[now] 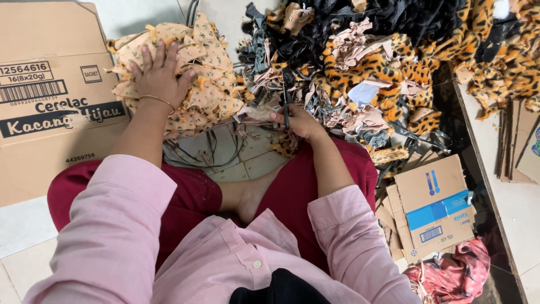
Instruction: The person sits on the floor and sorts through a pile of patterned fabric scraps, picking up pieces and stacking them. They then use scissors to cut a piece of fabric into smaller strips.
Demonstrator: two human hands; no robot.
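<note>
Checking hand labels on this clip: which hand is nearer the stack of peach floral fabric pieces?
Left. The left hand lies flat on the peach floral stack; the right hand is off its right edge, holding scissors.

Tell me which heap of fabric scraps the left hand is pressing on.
The left hand lies flat on the peach, small-flowered heap beside the flattened carton. The leopard-print scraps and the black scraps lie further right, untouched by it.

Peach, dark-speckled fabric pieces (194,73); orange-and-black leopard-print scraps (388,67); pink shirt sleeves (112,236); maroon trousers (191,197); brown cardboard box (45,84).
</note>
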